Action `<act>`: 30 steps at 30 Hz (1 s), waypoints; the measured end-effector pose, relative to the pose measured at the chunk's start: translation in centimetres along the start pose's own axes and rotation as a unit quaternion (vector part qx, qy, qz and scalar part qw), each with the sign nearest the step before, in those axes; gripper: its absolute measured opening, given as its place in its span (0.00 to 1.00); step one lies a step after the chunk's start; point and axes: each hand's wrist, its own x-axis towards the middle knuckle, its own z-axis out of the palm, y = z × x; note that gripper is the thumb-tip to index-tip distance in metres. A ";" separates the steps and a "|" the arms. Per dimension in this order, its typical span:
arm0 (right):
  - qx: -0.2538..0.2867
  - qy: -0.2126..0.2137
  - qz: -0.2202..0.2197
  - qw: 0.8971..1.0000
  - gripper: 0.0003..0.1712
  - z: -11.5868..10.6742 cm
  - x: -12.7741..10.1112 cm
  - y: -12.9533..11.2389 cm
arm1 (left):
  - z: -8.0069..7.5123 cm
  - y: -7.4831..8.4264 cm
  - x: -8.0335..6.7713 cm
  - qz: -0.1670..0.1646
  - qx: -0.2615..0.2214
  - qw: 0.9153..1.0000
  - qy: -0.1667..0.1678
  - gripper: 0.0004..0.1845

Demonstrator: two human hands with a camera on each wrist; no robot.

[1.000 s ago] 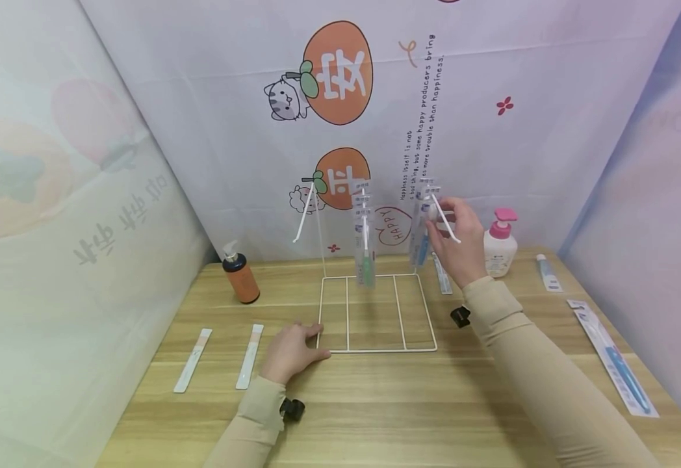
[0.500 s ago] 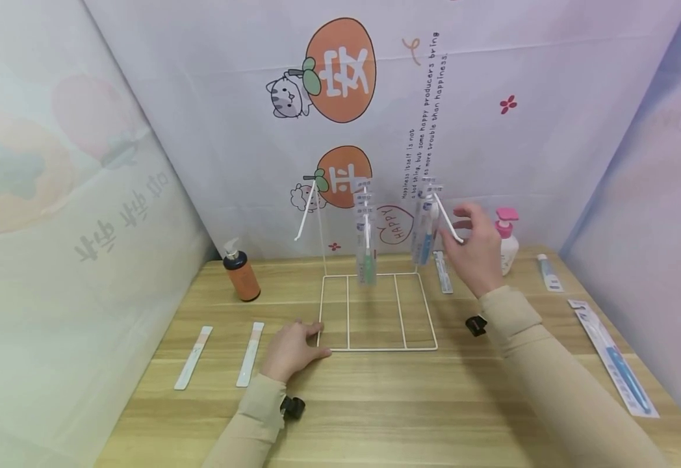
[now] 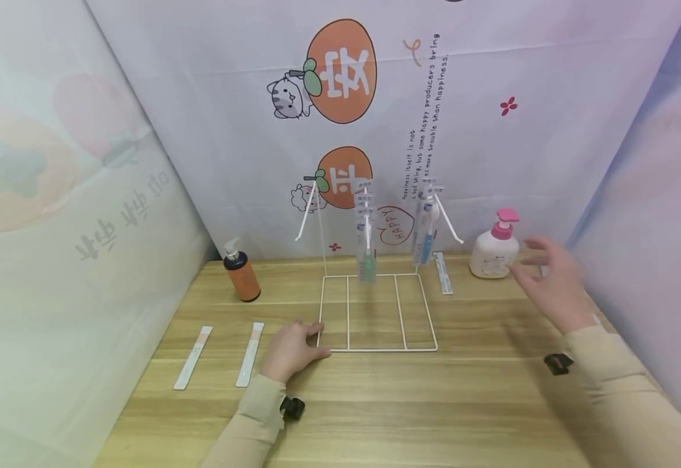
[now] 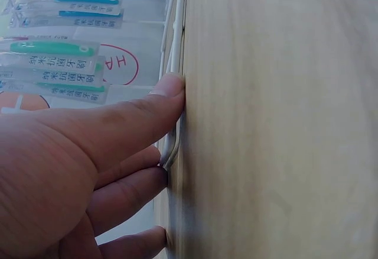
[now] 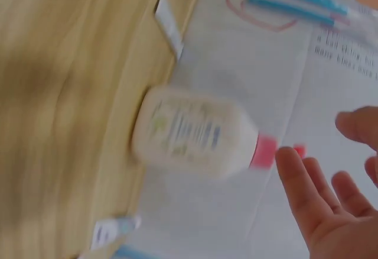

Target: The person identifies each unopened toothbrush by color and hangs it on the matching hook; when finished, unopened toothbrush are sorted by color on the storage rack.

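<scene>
A white wire display rack (image 3: 377,350) stands on the table. My left hand (image 3: 294,351) holds its front left corner; in the left wrist view the thumb (image 4: 136,114) lies on the wire and a fingertip touches the corner. Green packaged toothbrushes (image 3: 367,263) hang on the middle hook, blue packaged toothbrushes (image 3: 427,244) on the right hook. The left hook (image 3: 305,211) carries nothing. My right hand (image 3: 551,283), blurred, is in the air right of the white pump bottle (image 3: 494,252), fingers apart and nothing between them. It covers the toothpaste tube's spot in the head view.
An orange and black pump bottle (image 3: 241,276) stands at the back left. Two narrow white packets (image 3: 193,357) lie left of the rack. Behind its right side is another slim packet (image 3: 442,273). Printed curtains (image 3: 218,143) enclose the table at the back and sides.
My right hand has let go of the blue packaged toothbrush on the right hook and moved right, past the white pump bottle. The left hand stays at the rack's corner.
</scene>
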 end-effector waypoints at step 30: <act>-0.076 -0.272 0.153 0.947 0.43 -10.1 -5.7 19.9 | 0.2 -0.3 0.0 -0.004 -0.001 1.000 0.000 0.34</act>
